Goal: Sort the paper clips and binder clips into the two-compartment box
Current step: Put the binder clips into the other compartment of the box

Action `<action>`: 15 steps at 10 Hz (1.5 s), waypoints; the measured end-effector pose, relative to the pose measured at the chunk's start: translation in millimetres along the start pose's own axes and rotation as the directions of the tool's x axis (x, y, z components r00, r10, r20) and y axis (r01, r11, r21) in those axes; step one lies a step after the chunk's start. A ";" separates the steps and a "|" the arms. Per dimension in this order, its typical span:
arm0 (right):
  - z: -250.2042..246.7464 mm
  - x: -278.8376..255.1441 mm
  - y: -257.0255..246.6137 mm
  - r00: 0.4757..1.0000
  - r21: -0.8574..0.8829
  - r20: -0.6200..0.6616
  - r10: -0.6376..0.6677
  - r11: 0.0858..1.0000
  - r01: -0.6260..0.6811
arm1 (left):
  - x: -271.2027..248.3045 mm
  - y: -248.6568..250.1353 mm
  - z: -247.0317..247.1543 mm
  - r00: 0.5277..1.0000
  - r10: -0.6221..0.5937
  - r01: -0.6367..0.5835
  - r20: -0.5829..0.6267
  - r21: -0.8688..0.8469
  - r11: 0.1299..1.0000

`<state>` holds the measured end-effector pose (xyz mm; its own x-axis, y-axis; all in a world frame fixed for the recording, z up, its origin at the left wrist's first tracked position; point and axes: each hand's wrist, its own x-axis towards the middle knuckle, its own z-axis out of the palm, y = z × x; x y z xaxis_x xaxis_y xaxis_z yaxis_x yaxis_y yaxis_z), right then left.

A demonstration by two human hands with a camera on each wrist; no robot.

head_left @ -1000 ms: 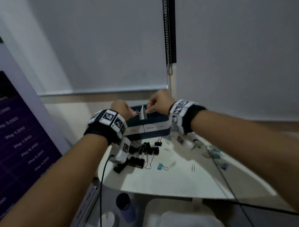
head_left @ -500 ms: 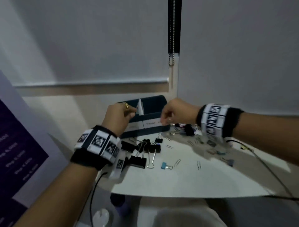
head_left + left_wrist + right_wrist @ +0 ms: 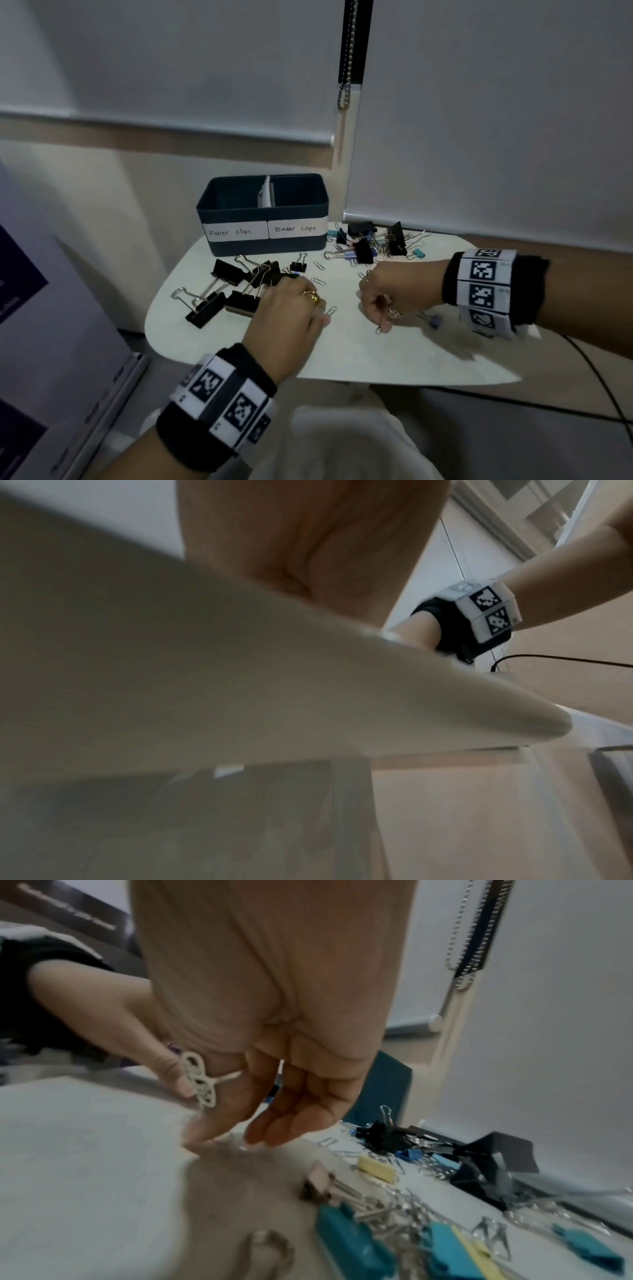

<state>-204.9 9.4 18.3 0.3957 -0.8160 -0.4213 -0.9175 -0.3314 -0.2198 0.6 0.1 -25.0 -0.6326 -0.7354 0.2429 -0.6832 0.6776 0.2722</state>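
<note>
The dark blue two-compartment box (image 3: 262, 212) stands at the back of the white table (image 3: 342, 359), labelled "Paper clips" on the left and "Binder clips" on the right. My left hand (image 3: 291, 308) lies knuckles-up on the table beside a heap of black binder clips (image 3: 239, 284); its fingertips are hidden, and a paper clip (image 3: 330, 311) lies by its thumb. My right hand (image 3: 380, 327) (image 3: 222, 1141) is down on the table, thumb and curled fingers pinching a paper clip (image 3: 378, 330). The left wrist view shows only the palm (image 3: 308, 547) and the table edge (image 3: 445, 710).
A second heap of black and coloured binder clips with paper clips (image 3: 373, 243) lies right of the box. A small blue binder clip (image 3: 434, 320) sits near my right wrist. A cable (image 3: 599, 377) runs off the table's right. A purple board (image 3: 20, 274) stands at the left.
Both hands have come away from the box's top and dropped to the table in front of it. The box's two compartments are now uncovered.
</note>
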 end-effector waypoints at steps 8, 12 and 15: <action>-19.6 27.3 8.7 0.766 -0.047 -0.291 0.573 0.791 -0.610 | 93.0 17.0 -31.0 0.884 -0.170 0.067 0.436 0.243 0.968; -20.9 36.3 -19.4 0.807 -0.049 -0.351 0.475 0.851 -0.523 | 83.8 -0.7 -20.1 0.915 0.061 -0.187 0.398 0.288 0.939; -19.4 40.2 -19.1 0.814 -0.123 -0.327 0.481 0.832 -0.541 | 94.6 3.2 -12.4 0.944 0.005 -0.095 0.329 0.257 0.962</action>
<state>-172.3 -26.3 22.6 -0.1321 -0.9781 -0.1607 -0.9823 0.1075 0.1533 -57.0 -67.4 10.4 -0.7207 -0.6891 -0.0760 -0.6910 0.7228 -0.0007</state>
